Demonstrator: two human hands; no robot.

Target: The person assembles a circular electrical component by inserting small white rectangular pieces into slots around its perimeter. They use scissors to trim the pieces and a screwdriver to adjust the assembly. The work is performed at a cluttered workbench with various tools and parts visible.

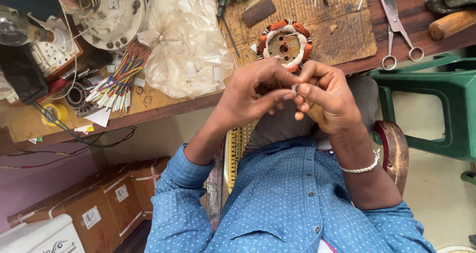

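Note:
My left hand [250,92] and my right hand [325,98] meet in front of my chest, just below the workbench edge. Their fingertips pinch a small white sleeve-like piece [294,88] between them; its exact kind is too small to tell. A beaded bracelet [364,167] circles my right wrist. Just beyond my fingers, a round motor stator [284,44] with orange copper windings and white lacing lies on a brown mat [337,30] on the bench. My knuckles cover its near edge.
Scissors [396,25] lie right of the mat, next to a wooden handle [453,24]. A crumpled plastic bag [186,44], a bundle of coloured wires [116,82] and a yellow tape roll [55,114] sit left. A green plastic stool [441,109] stands right, cardboard boxes [109,198] lower left.

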